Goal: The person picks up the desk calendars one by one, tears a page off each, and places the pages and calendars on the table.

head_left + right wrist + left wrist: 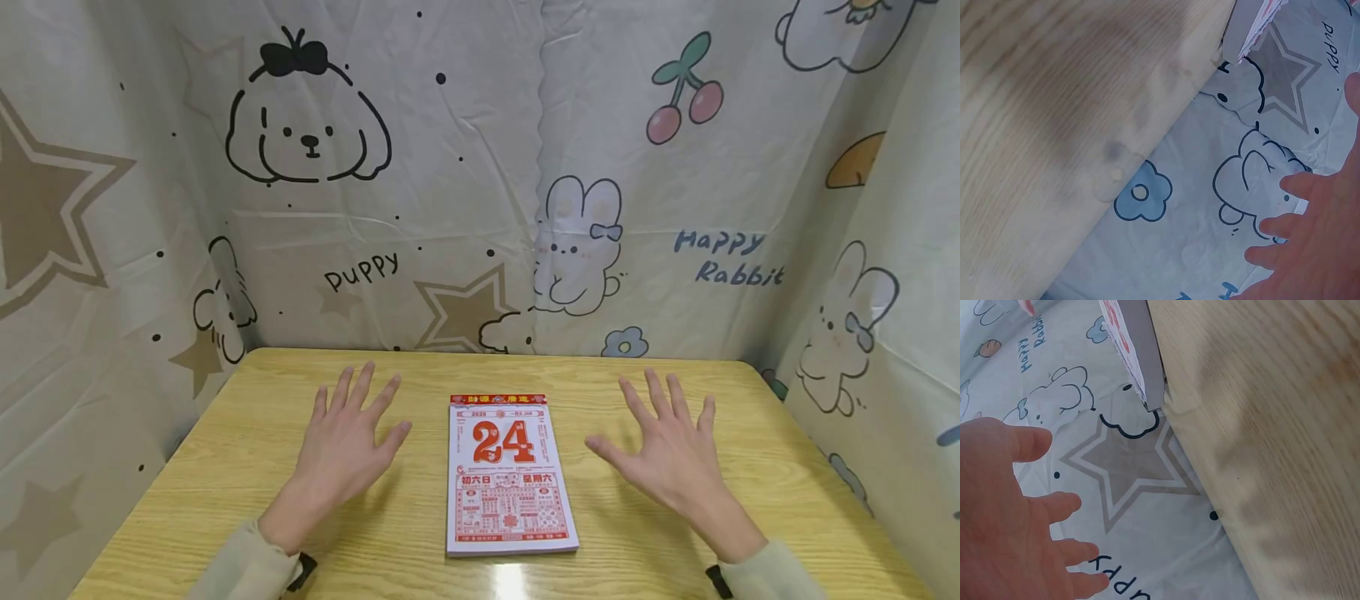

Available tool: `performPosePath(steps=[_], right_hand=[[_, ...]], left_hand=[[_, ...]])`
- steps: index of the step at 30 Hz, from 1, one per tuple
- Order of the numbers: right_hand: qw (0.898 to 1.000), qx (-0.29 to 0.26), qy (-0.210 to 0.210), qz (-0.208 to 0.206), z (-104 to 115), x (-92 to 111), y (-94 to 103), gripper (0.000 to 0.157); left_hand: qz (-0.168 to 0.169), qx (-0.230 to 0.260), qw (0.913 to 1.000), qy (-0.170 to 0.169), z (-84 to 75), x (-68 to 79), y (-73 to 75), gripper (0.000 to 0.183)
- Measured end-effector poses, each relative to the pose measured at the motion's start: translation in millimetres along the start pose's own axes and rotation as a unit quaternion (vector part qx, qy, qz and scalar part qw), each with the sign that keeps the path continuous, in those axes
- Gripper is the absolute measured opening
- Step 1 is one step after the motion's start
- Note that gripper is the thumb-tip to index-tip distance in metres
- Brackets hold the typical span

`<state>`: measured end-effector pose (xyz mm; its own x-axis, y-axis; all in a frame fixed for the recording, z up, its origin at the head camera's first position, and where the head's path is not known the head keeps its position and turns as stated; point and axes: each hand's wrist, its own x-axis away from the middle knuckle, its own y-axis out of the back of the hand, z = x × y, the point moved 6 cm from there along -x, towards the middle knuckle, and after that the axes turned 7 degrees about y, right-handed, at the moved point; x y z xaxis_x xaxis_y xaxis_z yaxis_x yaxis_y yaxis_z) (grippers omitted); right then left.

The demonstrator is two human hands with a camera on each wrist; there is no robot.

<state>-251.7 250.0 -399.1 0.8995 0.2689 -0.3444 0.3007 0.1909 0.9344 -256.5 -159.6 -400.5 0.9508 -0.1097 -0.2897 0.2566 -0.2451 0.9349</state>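
Observation:
A thick tear-off calendar with a red top strip and a large red 24 lies face up on the wooden table, between the two hands. To its left, my left hand is held with fingers spread, apart from the calendar. My right hand is likewise spread on the other side and holds nothing. In the left wrist view, the calendar's grey side edge shows at the top, away from the left hand. The right wrist view shows the opposite side edge and the right hand.
The light wooden table carries the calendar. Behind it and at both sides hangs a pale curtain printed with a puppy, rabbits, stars and cherries. Dark bands show at both cuffs of the light sleeves.

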Motion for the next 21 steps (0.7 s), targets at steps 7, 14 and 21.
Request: performPosePath(steps=[7, 14, 21], right_hand=[[1.0, -0.001, 0.001, 0.001, 4, 4, -1.8, 0.103], [1.0, -0.002, 0.005, 0.002, 7, 11, -8.1, 0.103], [1.0, -0.018, 0.01, 0.015, 21, 16, -10.4, 0.104]], left_hand=[[0.001, 0.002, 1.0, 0.0, -0.4, 2.9, 0.1, 0.069], [0.009, 0.011, 0.9999, 0.0, -2.3, 10.1, -1.5, 0.068], [0.029, 0.013, 0.9995, 0.003, -5.3, 16.4, -6.6, 0.073]])
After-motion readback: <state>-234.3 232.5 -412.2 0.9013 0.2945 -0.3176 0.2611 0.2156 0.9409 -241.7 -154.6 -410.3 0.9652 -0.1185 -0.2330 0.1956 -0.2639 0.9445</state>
